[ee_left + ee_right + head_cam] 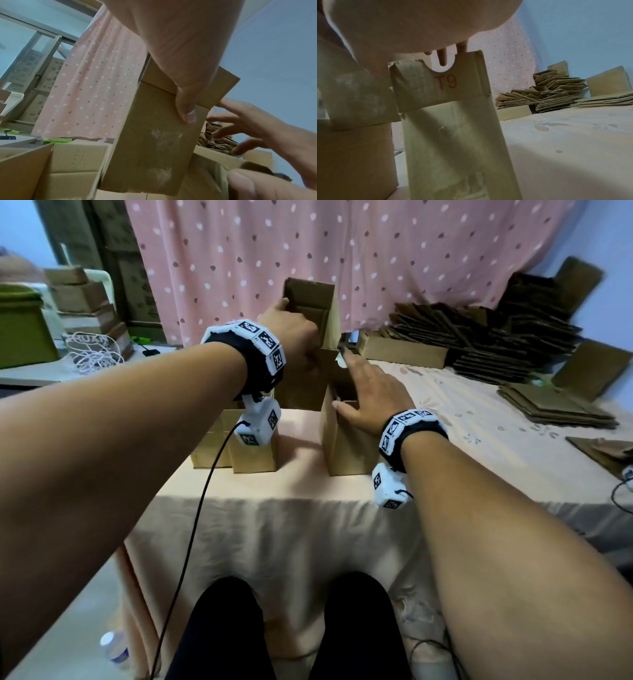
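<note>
A tall brown cardboard box (313, 299) stands upright with its top open, behind the middle of the cloth-covered table (274, 508). My left hand (291, 333) grips its left wall near the top; in the left wrist view the thumb (187, 108) presses the box face (154, 142). A second upright box (346, 450) stands in front and to the right. My right hand (370, 398) lies over its open top with fingers straight and spread. In the right wrist view this box (453, 135) shows a raised flap marked T9 (443, 83), with fingertips (443, 59) behind its notch.
Two lower open boxes (236, 450) stand at the table's front left. Heaps of flattened cardboard (479, 344) fill the back right, with a flat pile (555, 405) nearer. A pink dotted curtain (342, 251) hangs behind. A side table at the left holds white cord (92, 354).
</note>
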Available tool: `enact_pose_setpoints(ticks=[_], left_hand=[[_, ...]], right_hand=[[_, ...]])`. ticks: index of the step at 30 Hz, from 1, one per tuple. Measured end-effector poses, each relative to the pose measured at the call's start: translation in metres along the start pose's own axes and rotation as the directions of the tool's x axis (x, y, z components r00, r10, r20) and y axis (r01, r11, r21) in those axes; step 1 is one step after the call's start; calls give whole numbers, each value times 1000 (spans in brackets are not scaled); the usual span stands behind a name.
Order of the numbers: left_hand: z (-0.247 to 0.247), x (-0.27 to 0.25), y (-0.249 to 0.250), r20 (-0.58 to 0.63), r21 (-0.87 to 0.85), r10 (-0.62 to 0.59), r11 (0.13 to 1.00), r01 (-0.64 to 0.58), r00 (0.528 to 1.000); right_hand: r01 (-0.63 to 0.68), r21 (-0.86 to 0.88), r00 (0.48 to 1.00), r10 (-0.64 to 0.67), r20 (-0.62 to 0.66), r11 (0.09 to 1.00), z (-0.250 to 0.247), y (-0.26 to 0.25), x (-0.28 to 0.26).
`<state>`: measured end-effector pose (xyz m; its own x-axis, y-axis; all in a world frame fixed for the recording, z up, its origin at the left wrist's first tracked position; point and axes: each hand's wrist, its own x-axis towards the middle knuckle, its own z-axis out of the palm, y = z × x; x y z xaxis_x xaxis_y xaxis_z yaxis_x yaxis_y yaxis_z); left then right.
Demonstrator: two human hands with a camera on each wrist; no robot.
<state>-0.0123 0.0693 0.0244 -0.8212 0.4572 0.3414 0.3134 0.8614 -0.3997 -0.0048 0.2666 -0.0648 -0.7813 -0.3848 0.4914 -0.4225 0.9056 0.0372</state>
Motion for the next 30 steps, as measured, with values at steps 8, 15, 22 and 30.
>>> enact_pose_setpoints(ticks=[8,15,22,30], left_hand=[[-37,6,-9,-24,7,-38,999,39,999],[-53,8,-15,-98,-54,-82,996,77,992],[-70,13,-5,-117,-101,-116,989,105,986],[-88,23,17,-145,-176,-175,973,148,974]], right_hand=[[-41,23,998,42,-40,999,-15,-20,13],[-88,43,991,91,-97,995,-27,-26,16],[-189,131,972,204,-114,973,-38,-25,17],[-270,276,928,326,-180,922,-50,-21,15]])
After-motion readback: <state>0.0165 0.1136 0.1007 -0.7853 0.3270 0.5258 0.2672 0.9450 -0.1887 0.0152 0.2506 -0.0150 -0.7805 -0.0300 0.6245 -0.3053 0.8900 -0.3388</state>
